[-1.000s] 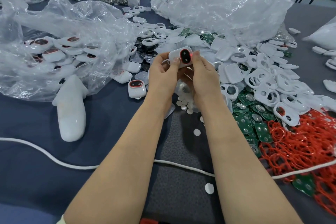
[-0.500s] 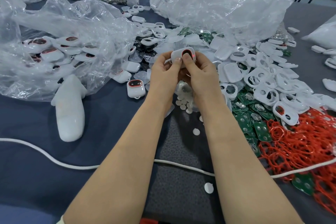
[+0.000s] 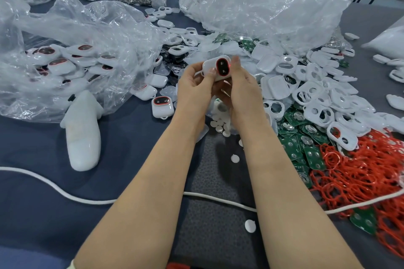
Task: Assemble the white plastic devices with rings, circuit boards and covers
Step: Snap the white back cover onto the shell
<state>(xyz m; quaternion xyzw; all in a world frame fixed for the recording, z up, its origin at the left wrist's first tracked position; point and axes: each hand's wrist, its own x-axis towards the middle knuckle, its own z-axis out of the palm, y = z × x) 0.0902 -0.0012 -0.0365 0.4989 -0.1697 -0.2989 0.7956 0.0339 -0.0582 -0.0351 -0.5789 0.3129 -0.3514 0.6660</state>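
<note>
The left forearm (image 3: pixel 148 192) and right forearm (image 3: pixel 284 192) rise bare from the bottom edge and converge toward mid-frame, wrists close together. Just above centre the left hand (image 3: pixel 193 87) and right hand (image 3: pixel 243 91) meet, backs to the camera and fingers curled. Between them they grip a white device (image 3: pixel 219 67) (its dark, red-rimmed face up), the left thumb on its left edge and the right fingertips (image 3: pixel 235 60) along its right.

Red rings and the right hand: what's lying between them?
Green circuit boards lie heaped between the red rings and the right hand, which grips the device; the head view shows it.
</note>
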